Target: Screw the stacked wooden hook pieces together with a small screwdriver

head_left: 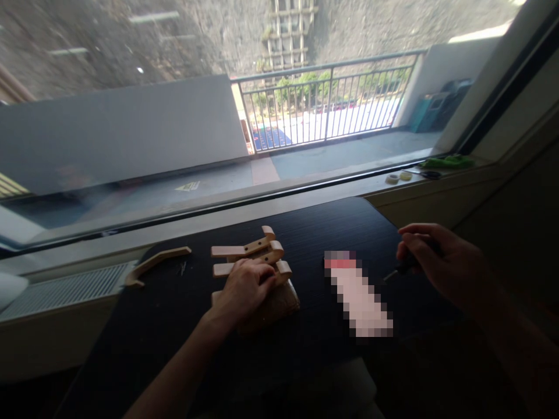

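A pale wooden hook rack [227, 270] lies on the dark table, with several curved hooks [275, 250] pointing away from its slats. Dark screw holes or screw heads show near the hooks. My left hand [251, 285] rests over the nearer part of the rack, its fingers curled on the wood and hiding part of it. Under that hand sits a brownish block or package [283, 299], mostly covered. Off to the right, my right hand [437, 259] is raised above the table, closed round a dark-handled screwdriver [393, 273] whose thin shaft points down and left.
A loose bent wooden piece [159, 257] lies at the table's left, beside a few small screws [182, 268]. A pixelated flat item [360, 299] lies between the hands. Tape rolls [392, 179] and a green cloth [449, 162] sit on the windowsill. A radiator [74, 291] stands left.
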{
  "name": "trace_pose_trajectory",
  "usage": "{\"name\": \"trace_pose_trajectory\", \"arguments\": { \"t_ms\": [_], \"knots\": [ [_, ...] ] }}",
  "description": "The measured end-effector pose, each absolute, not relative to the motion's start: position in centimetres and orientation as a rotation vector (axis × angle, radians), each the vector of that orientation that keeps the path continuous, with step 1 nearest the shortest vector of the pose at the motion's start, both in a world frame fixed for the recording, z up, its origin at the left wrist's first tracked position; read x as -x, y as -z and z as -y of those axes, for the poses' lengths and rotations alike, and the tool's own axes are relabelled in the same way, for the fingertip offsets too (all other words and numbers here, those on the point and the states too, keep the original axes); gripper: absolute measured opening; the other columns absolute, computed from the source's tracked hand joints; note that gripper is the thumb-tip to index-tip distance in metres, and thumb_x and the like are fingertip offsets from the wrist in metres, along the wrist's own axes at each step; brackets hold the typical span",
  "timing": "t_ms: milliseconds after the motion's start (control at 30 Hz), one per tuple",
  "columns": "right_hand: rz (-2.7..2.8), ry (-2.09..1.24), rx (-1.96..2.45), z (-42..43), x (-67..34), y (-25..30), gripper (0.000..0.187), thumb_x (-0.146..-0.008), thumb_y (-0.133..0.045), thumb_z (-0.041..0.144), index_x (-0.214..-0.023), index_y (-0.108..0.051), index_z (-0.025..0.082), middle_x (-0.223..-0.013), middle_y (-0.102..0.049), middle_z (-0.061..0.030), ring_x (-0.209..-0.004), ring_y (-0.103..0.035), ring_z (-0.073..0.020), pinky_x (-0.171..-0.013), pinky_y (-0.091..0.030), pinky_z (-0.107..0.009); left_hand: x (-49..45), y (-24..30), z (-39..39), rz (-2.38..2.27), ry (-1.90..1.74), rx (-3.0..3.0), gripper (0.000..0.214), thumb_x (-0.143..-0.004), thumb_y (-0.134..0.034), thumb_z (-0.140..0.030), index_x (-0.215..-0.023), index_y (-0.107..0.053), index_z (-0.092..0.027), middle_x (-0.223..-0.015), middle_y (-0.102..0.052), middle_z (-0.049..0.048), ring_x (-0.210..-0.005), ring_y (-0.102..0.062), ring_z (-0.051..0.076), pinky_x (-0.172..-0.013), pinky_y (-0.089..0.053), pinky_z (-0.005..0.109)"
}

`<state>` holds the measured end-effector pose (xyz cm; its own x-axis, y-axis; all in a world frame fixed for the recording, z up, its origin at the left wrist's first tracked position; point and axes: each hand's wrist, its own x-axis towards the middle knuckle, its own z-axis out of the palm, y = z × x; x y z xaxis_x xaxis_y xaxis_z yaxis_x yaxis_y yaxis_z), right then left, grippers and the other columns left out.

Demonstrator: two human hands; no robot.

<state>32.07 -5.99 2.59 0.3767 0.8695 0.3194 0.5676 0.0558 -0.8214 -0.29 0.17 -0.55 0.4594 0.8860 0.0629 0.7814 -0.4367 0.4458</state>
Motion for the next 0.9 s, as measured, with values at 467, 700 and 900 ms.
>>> {"name": "trace_pose_trajectory", "arguments": {
  "t_ms": [467, 700, 900],
  "knots": [
    [1.347, -0.387, 1.624, 5.9, -33.0, -1.6, 0.028, -0.084, -0.058, 0.048, -0.091, -0.062, 0.021, -0.065, -0.064, 0.0014, -0.051, -0.056, -0.0130, -0.045, -0.048, -0.024, 0.3, 0.6, -0.2, -1.403, -0.389, -2.348, 0.015, -0.086, -0.060, -0.023, -0.082, -0.074, -0.020, -0.093, -0.072, 0.0033, -0.093, -0.062, 0.021, -0.085, -0.042, 0.033],
    [1.339, -0.422, 1.636, 6.0, -33.2, -1.2, 0.027, -0.085, -0.057, 0.046, -0.092, -0.062, 0.021, -0.066, -0.064, 0.0002, -0.057, -0.058, -0.0147, -0.048, -0.049, -0.023, 0.2, 0.5, -0.2, -1.412, -0.380, -2.340, 0.014, -0.086, -0.061, -0.023, -0.082, -0.074, -0.020, -0.094, -0.073, 0.0041, -0.094, -0.062, 0.022, -0.084, -0.043, 0.032],
    [1.325, -0.434, 1.656, 6.2, -33.1, -1.3, 0.025, -0.086, -0.055, 0.045, -0.092, -0.062, 0.021, -0.067, -0.063, 0.0003, -0.058, -0.058, -0.0152, -0.049, -0.048, -0.025, 0.2, 0.5, -0.3, -1.415, -0.365, -2.348, 0.014, -0.086, -0.061, -0.023, -0.084, -0.074, -0.020, -0.093, -0.073, 0.0041, -0.092, -0.063, 0.022, -0.083, -0.043, 0.032]
  ]
}}
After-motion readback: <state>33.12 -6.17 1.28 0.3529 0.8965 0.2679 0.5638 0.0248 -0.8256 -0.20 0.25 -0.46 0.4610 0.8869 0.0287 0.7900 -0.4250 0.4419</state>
